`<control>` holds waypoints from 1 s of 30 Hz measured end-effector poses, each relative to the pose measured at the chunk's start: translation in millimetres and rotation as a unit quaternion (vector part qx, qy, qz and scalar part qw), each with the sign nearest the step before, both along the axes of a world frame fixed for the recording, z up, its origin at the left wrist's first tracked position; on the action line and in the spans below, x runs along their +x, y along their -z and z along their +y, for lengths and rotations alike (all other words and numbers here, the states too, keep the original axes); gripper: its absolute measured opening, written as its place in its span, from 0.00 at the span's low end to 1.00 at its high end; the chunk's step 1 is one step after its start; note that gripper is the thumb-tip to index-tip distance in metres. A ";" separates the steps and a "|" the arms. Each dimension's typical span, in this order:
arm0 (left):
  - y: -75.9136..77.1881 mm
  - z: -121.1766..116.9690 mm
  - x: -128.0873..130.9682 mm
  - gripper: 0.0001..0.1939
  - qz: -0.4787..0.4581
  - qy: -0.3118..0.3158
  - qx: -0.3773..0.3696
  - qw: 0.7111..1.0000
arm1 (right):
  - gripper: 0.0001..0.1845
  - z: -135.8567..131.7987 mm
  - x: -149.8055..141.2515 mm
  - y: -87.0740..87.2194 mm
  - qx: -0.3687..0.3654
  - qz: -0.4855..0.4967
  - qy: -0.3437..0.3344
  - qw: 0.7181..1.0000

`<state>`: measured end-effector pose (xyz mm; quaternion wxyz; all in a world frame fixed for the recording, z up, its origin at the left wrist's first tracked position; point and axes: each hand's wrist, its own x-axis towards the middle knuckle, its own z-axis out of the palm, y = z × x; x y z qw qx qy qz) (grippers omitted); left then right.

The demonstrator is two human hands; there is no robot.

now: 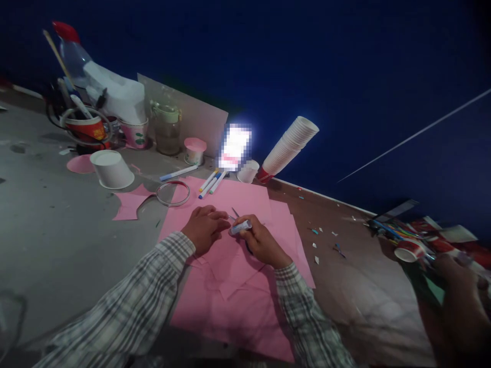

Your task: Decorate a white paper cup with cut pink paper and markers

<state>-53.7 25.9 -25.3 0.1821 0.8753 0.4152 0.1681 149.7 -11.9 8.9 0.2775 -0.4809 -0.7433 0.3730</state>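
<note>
Clamping a whitish pen-like tube (241, 228) in the fingers of the right hand (264, 244), over pink sheets (247, 194); resting the left hand (203, 229) beside it, fingers loosely apart. Possibly risking a nicked finger, from having a slim pointed blade (235, 211) nearby, or slipping paper, from pressing on loose layers. Slanting the tube's long axis from lower left toward upper right; not making out its tip.

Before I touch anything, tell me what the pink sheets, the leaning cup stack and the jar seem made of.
Pink sheets: matte paper or thin card, judging by their flat, crisp-cut edges.
Cup stack: probably paper, dull white with closely nested rims; any coating can't be told.
Jar: smooth and see-through, likely glass, though clear plastic could look the same.
</note>
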 end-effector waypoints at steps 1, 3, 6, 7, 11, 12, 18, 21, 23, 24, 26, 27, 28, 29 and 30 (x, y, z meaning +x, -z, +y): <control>-0.4 -0.3 -0.2 0.21 0.000 0.000 -0.001 1.000 | 0.11 -0.9 1.2 -3.1 -0.007 -0.006 -0.004 1.000; 0.1 -0.9 -0.6 0.20 -0.001 0.002 -0.003 1.000 | 0.10 -3.1 6.3 -10.2 -0.028 -0.018 -0.019 0.999; 4.8 -1.3 -1.4 0.19 -0.019 0.003 0.007 1.000 | 0.09 -5.4 18.8 -18.4 -0.044 0.012 -0.012 0.999; 7.2 -1.2 -1.6 0.18 -0.031 0.001 0.012 0.999 | 0.08 -5.5 22.7 -19.5 -0.036 0.046 0.004 0.998; 13.6 -0.6 -1.8 0.17 -0.056 -0.002 0.015 0.998 | 0.09 -3.3 23.6 -14.1 0.009 0.130 0.048 0.990; 13.2 -0.5 -1.7 0.18 -0.050 -0.001 0.013 0.999 | 0.09 -2.5 19.6 -11.3 0.009 0.109 0.041 0.993; 1.6 -0.5 -0.5 0.20 -0.006 0.001 -0.003 1.000 | 0.12 -1.1 -4.8 -3.0 0.004 -0.002 0.002 1.000; 0.3 -0.7 -0.8 0.20 -0.004 -0.002 -0.008 1.000 | 0.11 -3.4 0.2 -9.0 -0.028 -0.012 -0.019 0.999; 2.6 -0.8 -1.1 0.19 -0.009 0.001 -0.004 1.000 | 0.10 -4.9 7.8 -13.6 -0.055 -0.010 -0.022 0.998; 4.4 -0.9 -1.2 0.19 -0.015 0.003 0.000 1.000 | 0.09 -5.4 11.6 -15.5 -0.057 0.004 -0.013 0.998; 8.4 -1.1 -1.2 0.17 -0.033 0.002 0.012 0.999 | 0.08 -5.5 16.8 -17.6 -0.039 0.060 0.018 0.997; 10.0 -1.2 -1.3 0.17 -0.043 -0.001 0.018 0.999 | 0.08 -5.2 17.8 -17.9 -0.025 0.088 0.032 0.995; 11.2 -1.3 -1.4 0.16 -0.051 -0.004 0.021 0.998 | 0.09 -4.8 17.8 -17.7 -0.015 0.105 0.038 0.994; 11.7 -1.4 -1.6 0.16 -0.054 -0.006 0.023 0.998 | 0.09 -4.2 16.8 -16.9 -0.012 0.108 0.034 0.993; 11.4 -1.4 -1.8 0.16 -0.053 -0.006 0.022 0.998 | 0.09 -3.5 15.1 -15.7 -0.011 0.102 0.028 0.994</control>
